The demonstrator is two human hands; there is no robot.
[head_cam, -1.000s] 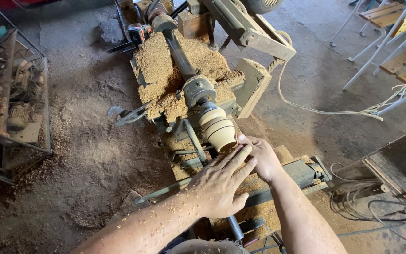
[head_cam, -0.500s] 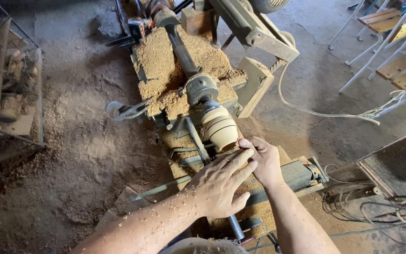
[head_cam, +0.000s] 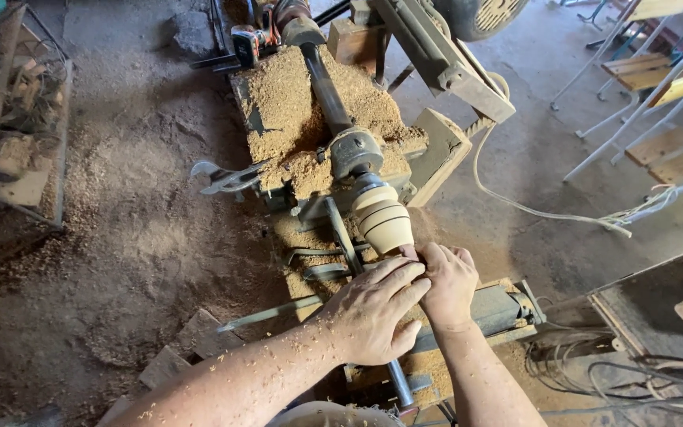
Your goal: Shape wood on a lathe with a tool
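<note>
Item, left to right: sawdust-strewn floor [head_cam: 144, 237]; our left hand [head_cam: 373, 316], fingers flat over the right; turned wooden piece [head_cam: 383, 217] on the lathe [head_cam: 333, 119]; our right hand [head_cam: 448, 285], curled at its end, contents unseen.

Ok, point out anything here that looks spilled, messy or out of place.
Sawdust lies heaped on the lathe bed and spread over the floor. A white cable trails loose across the concrete. Both hands, left hand and right hand, press at the end of the wooden workpiece.
</note>
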